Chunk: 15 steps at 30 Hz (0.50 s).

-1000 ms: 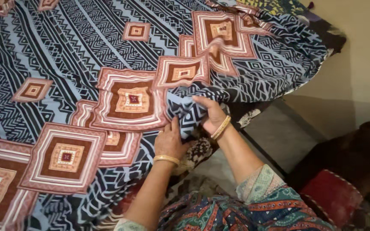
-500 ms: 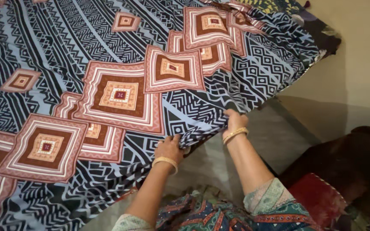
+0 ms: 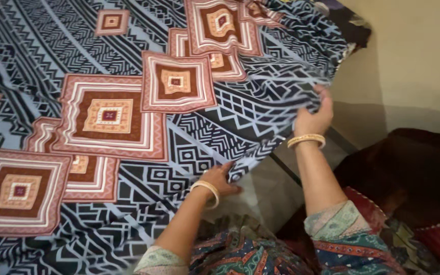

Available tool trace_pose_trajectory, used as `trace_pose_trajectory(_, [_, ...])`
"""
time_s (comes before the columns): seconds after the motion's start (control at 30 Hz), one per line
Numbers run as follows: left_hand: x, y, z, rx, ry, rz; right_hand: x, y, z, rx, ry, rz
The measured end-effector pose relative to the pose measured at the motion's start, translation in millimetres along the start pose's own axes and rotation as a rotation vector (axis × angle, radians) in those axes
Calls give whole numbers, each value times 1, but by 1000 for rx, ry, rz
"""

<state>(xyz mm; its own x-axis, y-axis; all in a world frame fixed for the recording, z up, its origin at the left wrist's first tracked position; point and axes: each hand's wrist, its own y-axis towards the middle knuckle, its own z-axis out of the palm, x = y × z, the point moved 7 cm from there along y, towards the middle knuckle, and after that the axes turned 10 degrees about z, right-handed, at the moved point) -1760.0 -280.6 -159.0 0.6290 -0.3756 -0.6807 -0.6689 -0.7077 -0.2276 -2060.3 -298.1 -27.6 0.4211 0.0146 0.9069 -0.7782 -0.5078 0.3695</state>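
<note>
2 hands on the near edge of 1 large patterned cloth [image 3: 128, 117]. Left hand [image 3: 220, 179], nearest, fingers curled onto the hem, thumb side hidden, so a pinch is likely but I cannot tell for sure. Right hand [image 3: 314, 114], farther out, clenched on the same hem and lifting it. Both wrists carry a gold bangle [image 3: 306, 140]. Cloth lies mostly flat and spread over a wide surface; the near-right edge is raised and rippled, far corner [image 3: 342, 30] bunched. Judgement: spreading largely done, edge and corner left to straighten
</note>
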Motion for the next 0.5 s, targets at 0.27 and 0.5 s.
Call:
trace_pose_trajectory(0.27, [-1,29,-4,-52,6,-57,-74,-23,-8,78,-535,137])
trace_pose_trajectory(0.5, [26,49,-65,-383,25,-160,-26,-53,83,564,-304,-106])
